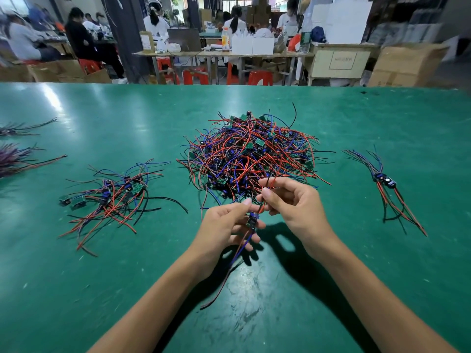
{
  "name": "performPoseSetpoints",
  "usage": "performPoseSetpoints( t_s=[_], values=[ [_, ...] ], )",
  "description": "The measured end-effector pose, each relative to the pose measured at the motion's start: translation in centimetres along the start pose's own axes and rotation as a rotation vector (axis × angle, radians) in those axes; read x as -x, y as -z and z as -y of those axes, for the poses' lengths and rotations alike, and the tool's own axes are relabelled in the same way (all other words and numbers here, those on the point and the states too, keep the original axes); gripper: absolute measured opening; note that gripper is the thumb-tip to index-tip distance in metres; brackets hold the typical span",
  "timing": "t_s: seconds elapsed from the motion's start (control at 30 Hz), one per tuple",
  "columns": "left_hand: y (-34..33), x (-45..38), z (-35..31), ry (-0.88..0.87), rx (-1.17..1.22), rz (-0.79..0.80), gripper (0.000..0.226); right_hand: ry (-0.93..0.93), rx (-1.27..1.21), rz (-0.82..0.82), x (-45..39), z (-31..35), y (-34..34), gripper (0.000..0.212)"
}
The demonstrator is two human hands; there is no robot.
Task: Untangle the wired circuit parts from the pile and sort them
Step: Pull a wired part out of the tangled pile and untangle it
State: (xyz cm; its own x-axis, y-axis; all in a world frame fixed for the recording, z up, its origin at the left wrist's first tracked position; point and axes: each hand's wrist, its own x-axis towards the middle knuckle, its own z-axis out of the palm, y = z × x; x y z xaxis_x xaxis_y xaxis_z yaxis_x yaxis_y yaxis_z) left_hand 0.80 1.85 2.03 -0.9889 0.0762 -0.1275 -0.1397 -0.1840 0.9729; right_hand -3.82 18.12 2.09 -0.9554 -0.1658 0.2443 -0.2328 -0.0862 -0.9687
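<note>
A: Grip first. Left hand curls round the small circuit part, thumb and forefinger pinching near its top. Right hand pinches the part's red and black leads just above, fingertips pressed together on the wire.

B: Axis of the piece?

A: Long axis runs roughly 12 to 6, tilted a little. Upper leads climb toward 1 o'clock into the main pile; the lower blue and red tails hang toward 7 o'clock, ends near the green table.

B: So the snag lies which way?

A: At 12 to 1 o'clock from the grip, where the leads enter the tangle. Right hand is nearer it. I judge the pull wants to go toward 6, away from the pile.

B: And sorting spots?

A: Loose heap at 9 o'clock, well apart; small neat bundle at 3 o'clock, also well apart. Which one takes this part, I cannot tell.
</note>
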Motion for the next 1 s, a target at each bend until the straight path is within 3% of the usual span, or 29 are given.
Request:
performPoseSetpoints(
  t_s=[0.23, 0.6, 0.77, 1.0],
  values=[
    [0.1, 0.1, 0.2, -0.064, -0.120, -0.048, 0.011, 0.049, 0.144, 0.049, 0.2, -0.3, -0.3, 0.019],
    [-0.1, 0.1, 0.4, -0.105, -0.126, -0.127, 0.015, -0.017, 0.069, 0.063, 0.9, -0.4, -1.8, 0.022],
    [-0.1, 0.1, 0.4, -0.139, -0.136, -0.183, 0.014, 0.022, 0.430, 0.015, 1.7, -0.6, -2.4, 0.023],
    [-0.2, 0.2, 0.9, -0.215, -0.230, -0.171, 0.016, 0.002, 0.499, -0.093, 2.2, -1.2, -3.3, 0.021]
  ],
)
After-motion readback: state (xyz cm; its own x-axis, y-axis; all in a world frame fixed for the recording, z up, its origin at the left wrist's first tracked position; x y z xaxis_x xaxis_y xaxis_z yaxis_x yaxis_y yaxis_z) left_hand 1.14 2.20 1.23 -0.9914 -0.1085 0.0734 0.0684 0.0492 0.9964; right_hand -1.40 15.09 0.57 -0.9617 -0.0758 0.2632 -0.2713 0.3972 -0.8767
